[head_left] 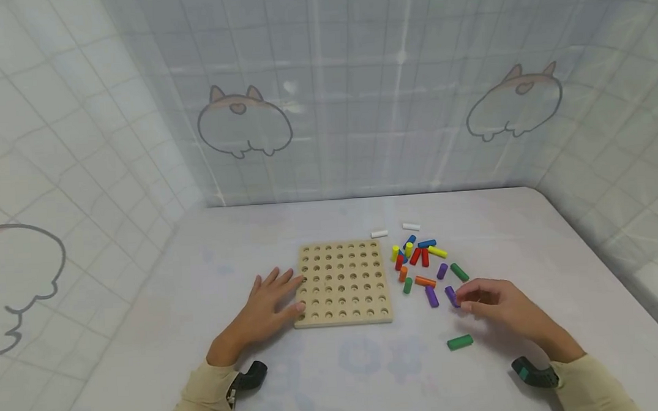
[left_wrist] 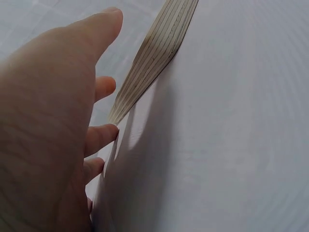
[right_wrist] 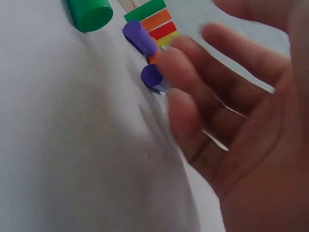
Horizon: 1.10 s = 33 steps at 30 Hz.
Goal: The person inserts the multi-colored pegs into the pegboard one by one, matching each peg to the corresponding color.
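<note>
A square wooden pegboard with rows of round holes lies flat on the table. My left hand is at its left edge, fingers spread, with the thumb and a fingertip at the edge; the left wrist view shows the board's layered side beyond the fingers. On the right, my right hand has its fingers loosely bent beside a purple peg lying on the table. In the right wrist view the thumb and index tips are close to that purple peg, apart from each other; whether they touch it I cannot tell.
Red, blue, yellow and orange pegs cluster right of the board, with more purple and green ones nearby. Two white pegs lie behind. A single green peg is nearer me. Tiled-pattern curtains enclose the table.
</note>
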Tool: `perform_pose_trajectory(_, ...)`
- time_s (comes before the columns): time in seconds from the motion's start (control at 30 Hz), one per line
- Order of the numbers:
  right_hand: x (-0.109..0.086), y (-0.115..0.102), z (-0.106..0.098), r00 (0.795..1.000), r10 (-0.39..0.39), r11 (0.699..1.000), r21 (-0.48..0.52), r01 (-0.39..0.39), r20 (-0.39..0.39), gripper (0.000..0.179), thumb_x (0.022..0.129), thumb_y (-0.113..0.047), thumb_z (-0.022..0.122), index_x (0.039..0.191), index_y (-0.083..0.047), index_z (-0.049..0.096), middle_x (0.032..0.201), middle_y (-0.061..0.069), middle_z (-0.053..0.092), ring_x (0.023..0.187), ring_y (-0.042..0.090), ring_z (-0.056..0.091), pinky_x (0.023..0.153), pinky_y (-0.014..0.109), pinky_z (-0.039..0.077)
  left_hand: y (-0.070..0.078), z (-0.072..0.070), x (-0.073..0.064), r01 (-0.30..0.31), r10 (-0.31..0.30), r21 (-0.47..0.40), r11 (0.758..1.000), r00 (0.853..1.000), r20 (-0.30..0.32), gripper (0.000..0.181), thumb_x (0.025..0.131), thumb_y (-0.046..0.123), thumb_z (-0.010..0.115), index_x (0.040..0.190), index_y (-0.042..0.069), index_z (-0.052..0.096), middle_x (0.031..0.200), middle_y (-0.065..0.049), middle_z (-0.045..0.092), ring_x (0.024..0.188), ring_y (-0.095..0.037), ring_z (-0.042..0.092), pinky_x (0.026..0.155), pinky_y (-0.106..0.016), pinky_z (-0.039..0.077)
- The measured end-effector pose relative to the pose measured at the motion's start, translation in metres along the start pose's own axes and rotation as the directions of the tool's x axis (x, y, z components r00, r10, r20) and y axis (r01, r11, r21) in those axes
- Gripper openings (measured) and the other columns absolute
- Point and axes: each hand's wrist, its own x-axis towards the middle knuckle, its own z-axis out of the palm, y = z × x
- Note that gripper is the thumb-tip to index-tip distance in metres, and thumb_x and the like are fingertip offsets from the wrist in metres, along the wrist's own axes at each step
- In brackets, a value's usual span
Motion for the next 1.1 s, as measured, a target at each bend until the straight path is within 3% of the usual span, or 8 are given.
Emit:
perform_pose_trajectory(0.2, -0.005, 0.003, -0.003, 0.978, -0.031, 0.999, 0.038, 0.024, 0.205, 0.021, 0.096, -0.017, 0.069, 0.115, -0.008, 0.070, 0.108, 0.005, 0.071, 0.097, 0.017, 0.065, 0.084, 0.025, 0.054, 0.003, 0.002, 0.001, 0.005, -0.006, 0.015, 1.000, 1.000, 0.015, 0.065, 0.097, 0.056, 0.057, 0.152, 0.022, 0.048, 0.159, -0.011, 0.035, 0.151, -0.038, 0.016, 0.116, -0.067, 0.000)
perform_pose_trajectory(0.47, -0.004, 0.003, -0.005, 0.934, -0.111, 0.993, 0.011, 0.114, 0.340, 0.020, 0.095, -0.016, 0.070, 0.115, -0.015, 0.071, 0.111, 0.003, 0.070, 0.102, 0.017, 0.062, 0.088, 0.024, 0.050, 0.005, -0.002, -0.001, 0.016, -0.016, 0.027, 0.999, 1.000, 0.011, 0.065, 0.097, 0.055, 0.057, 0.151, 0.021, 0.048, 0.159, -0.011, 0.035, 0.150, -0.039, 0.017, 0.116, -0.066, 0.001)
perform_pose_trajectory(0.63, -0.003, 0.002, -0.004, 0.924, -0.100, 0.991, -0.044, 0.125, 0.370, 0.021, 0.093, -0.019, 0.072, 0.113, -0.021, 0.071, 0.113, -0.001, 0.068, 0.104, 0.017, 0.059, 0.090, 0.025, 0.048, 0.005, -0.003, -0.001, 0.016, -0.017, 0.034, 0.999, 1.000, 0.018, 0.065, 0.097, 0.056, 0.057, 0.152, 0.022, 0.048, 0.159, -0.011, 0.035, 0.150, -0.039, 0.016, 0.116, -0.067, 0.002)
perform_pose_trajectory(0.9, -0.004, -0.006, 0.002, 0.929, -0.087, 0.968, -0.189, 0.164, 0.359, 0.018, 0.089, -0.025, 0.076, 0.105, -0.031, 0.073, 0.104, -0.010, 0.065, 0.096, 0.014, 0.057, 0.084, 0.026, 0.049, 0.005, -0.004, -0.001, 0.017, -0.018, 0.038, 0.999, 1.000, 0.026, 0.065, 0.097, 0.056, 0.057, 0.152, 0.023, 0.047, 0.160, -0.010, 0.034, 0.151, -0.038, 0.016, 0.115, -0.067, 0.003)
perform_pose_trajectory(1.1, -0.002, -0.009, 0.007, 0.936, -0.082, 0.958, -0.233, 0.169, 0.341, 0.009, 0.090, -0.030, 0.076, 0.098, -0.034, 0.074, 0.096, -0.012, 0.064, 0.089, 0.011, 0.058, 0.080, 0.025, 0.052, 0.005, -0.003, -0.002, 0.028, -0.029, 0.036, 0.999, 0.999, 0.021, 0.066, 0.096, 0.056, 0.058, 0.152, 0.023, 0.048, 0.160, -0.010, 0.034, 0.151, -0.038, 0.016, 0.116, -0.066, 0.002)
